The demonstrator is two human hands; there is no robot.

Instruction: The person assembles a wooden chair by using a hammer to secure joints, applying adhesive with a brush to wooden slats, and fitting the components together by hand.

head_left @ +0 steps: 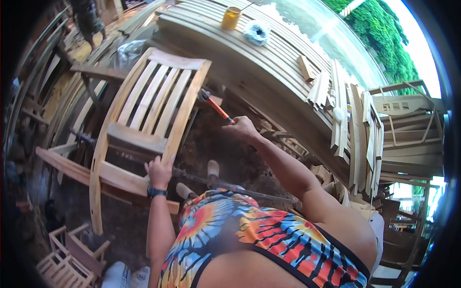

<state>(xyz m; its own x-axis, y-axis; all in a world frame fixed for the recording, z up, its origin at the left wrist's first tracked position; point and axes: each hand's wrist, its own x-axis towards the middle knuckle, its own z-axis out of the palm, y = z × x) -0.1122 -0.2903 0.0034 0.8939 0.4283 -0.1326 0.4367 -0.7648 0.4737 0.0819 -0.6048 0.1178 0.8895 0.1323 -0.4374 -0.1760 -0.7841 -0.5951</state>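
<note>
Amid stacked timber in an open workshop, a person's left hand [159,169] grips the side rail of a slatted wooden chair frame [144,120] lying tilted on supports, while the right hand [242,128] is closed round an orange-handled hammer [214,105] beside it. Rigid and probably heavy, the frame looks best held by its thick rails.

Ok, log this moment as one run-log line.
left hand: grips wooden chair frame side rail | right hand: holds orange-handled hammer, head at frame's right rail | behind: slat stack, yellow jar
</note>
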